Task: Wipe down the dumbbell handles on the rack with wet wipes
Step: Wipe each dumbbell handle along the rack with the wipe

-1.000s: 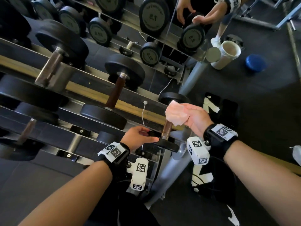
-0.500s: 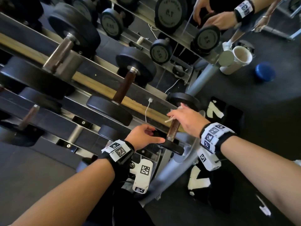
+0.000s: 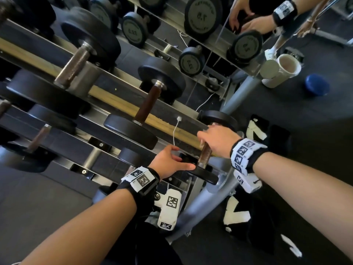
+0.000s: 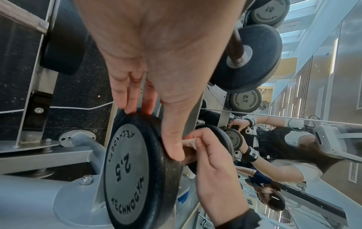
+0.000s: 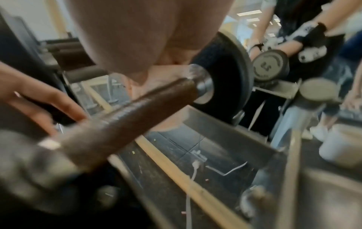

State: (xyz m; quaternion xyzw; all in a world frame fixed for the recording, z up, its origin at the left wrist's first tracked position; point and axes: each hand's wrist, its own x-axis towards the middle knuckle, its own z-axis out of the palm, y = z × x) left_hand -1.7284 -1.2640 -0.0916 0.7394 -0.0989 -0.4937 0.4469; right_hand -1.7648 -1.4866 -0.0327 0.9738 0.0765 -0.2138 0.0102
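The small 2.5 dumbbell (image 3: 207, 175) lies at the right end of the rack's (image 3: 122, 104) lower tier. My left hand (image 3: 177, 161) grips the rim of its near plate (image 4: 127, 167), thumb on one side and fingers on the other. My right hand (image 3: 208, 134) is wrapped round the upper part of the brown handle (image 3: 204, 153), up against the far plate (image 3: 217, 116). The pink wet wipe (image 5: 166, 124) sits between palm and handle (image 5: 127, 113) and is hidden in the head view. The handle's lower half is bare.
Larger dumbbells (image 3: 147, 104) lie to the left on the rack. A mirror behind reflects the rack and my arms. A white cable (image 3: 176, 129) hangs by the handle. On the floor to the right are a white canister (image 3: 282, 73), a blue lid (image 3: 317, 85) and a black bag (image 3: 256, 217).
My right hand, which held the wipe up beside the handle, has turned over and closed round the handle with the wipe under the palm. The left hand stays on the near plate.
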